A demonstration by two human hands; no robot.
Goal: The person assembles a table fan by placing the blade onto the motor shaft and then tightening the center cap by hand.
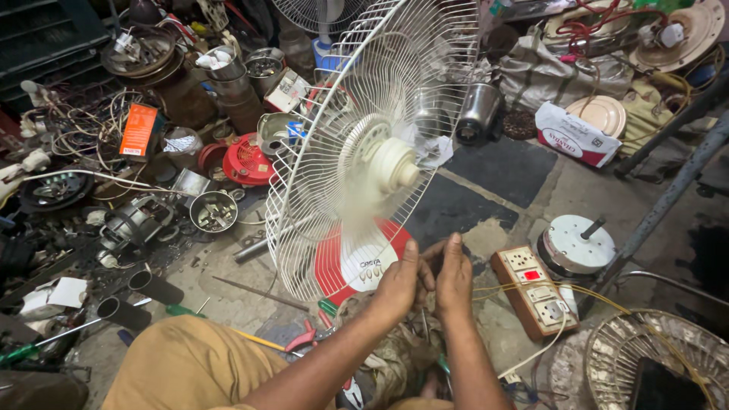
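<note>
A white fan (pixel 380 163) stands in front of me with its wire guard (pixel 334 91) on the back half only; the blades blur as if spinning. Its round base (pixel 342 266) is red and white. My left hand (pixel 396 285) and my right hand (pixel 453 277) meet low, just right of the base, fingertips pinched together on thin wires (pixel 501 287) that run yellow toward the right. What exactly the fingers pinch is hidden between them. A brown extension board (pixel 533 290) with sockets and a lit red switch lies right beside my right hand.
A round white motor (pixel 579 244) with a shaft sits right of the board. A bare wire guard (pixel 653 357) lies at lower right. Left of the fan are steel bowls (pixel 213 210), a red cover (pixel 247 162), pipes, a screwdriver, pliers (pixel 307 338) and tangled cables. Grey metal legs (pixel 668 197) slant at right.
</note>
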